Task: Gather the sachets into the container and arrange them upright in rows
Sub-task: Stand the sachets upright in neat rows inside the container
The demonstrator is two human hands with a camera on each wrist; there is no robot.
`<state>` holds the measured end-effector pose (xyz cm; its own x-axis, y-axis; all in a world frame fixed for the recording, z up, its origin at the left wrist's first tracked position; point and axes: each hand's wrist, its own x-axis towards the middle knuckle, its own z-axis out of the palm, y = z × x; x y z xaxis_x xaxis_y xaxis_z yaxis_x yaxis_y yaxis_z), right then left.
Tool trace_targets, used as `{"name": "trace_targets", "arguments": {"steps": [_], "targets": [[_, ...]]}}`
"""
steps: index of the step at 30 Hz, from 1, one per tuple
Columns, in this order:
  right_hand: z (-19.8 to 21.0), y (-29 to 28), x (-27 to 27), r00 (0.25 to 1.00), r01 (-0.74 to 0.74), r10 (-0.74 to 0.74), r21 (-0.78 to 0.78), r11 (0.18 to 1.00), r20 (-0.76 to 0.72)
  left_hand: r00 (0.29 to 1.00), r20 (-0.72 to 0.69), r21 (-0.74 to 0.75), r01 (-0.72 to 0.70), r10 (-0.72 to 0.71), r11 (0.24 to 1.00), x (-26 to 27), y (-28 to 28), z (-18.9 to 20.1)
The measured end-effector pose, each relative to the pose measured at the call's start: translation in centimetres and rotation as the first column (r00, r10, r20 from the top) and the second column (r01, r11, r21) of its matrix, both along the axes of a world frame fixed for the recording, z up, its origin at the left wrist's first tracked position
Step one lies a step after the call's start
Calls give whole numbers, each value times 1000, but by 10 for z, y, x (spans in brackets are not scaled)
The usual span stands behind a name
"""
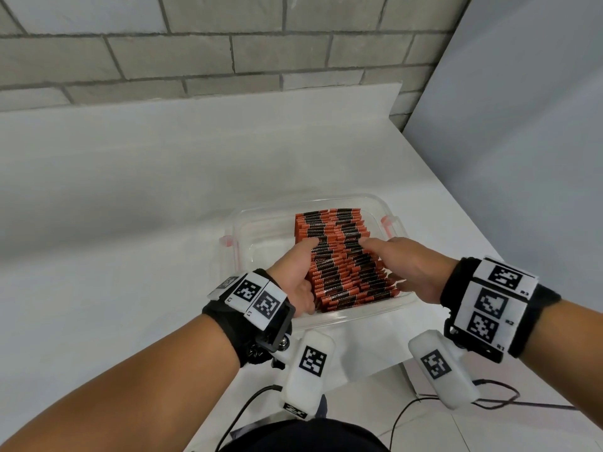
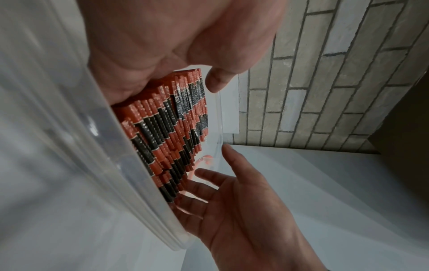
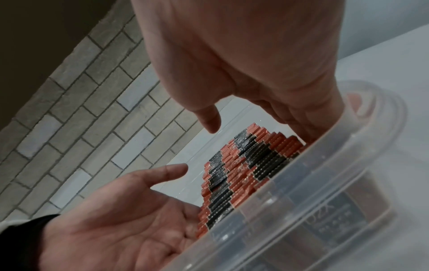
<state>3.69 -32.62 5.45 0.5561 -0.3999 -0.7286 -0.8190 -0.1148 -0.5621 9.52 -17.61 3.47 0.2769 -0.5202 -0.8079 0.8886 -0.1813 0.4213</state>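
Several orange-and-black sachets (image 1: 339, 256) stand on edge in a long packed row inside a clear plastic container (image 1: 257, 212) with red clips, filling its right part. My left hand (image 1: 295, 275) presses flat against the row's left side, thumb on top. My right hand (image 1: 411, 269) presses the row's right side, fingers straight, thumb on top. In the left wrist view my left hand (image 2: 174, 45) lies over the sachets (image 2: 167, 128) and my right hand (image 2: 243, 210) is spread behind the container wall (image 2: 69, 146). The right wrist view shows my right hand (image 3: 243, 55), my left hand (image 3: 116, 220), the sachets (image 3: 232, 174) and the container rim (image 3: 325, 165).
The container sits near the front right corner of a white table (image 1: 114, 207). A brick wall (image 1: 195, 53) runs behind it and a white panel (image 1: 522, 141) stands on the right. Black cables (image 1: 489, 396) hang below the table's front edge.
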Motion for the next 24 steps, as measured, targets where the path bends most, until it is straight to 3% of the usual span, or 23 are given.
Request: {"name": "trace_targets", "arguments": {"steps": [13,16,18,20,21,24], "targets": [[-2,-1,1,999,-38,38,33,999,-25,997,30,-20,-66,67,998,-6,-1,3],[6,5,-1,990,-140,141,-110,984,3,997,13,-2,-74,74,997,-7,1,6],[9,7,-5,935,-333,355,-360,871,-4,996,2,6,-84,84,996,-7,1,6],[11,9,-7,820,-516,568,-524,678,-71,994,-4,4,-105,105,994,-7,2,6],[11,10,-8,757,-593,643,-535,601,-117,994,-6,2,-111,111,994,-7,2,7],[8,16,-11,628,-739,750,-460,492,-206,994,-4,4,-107,107,994,-7,2,7]]}}
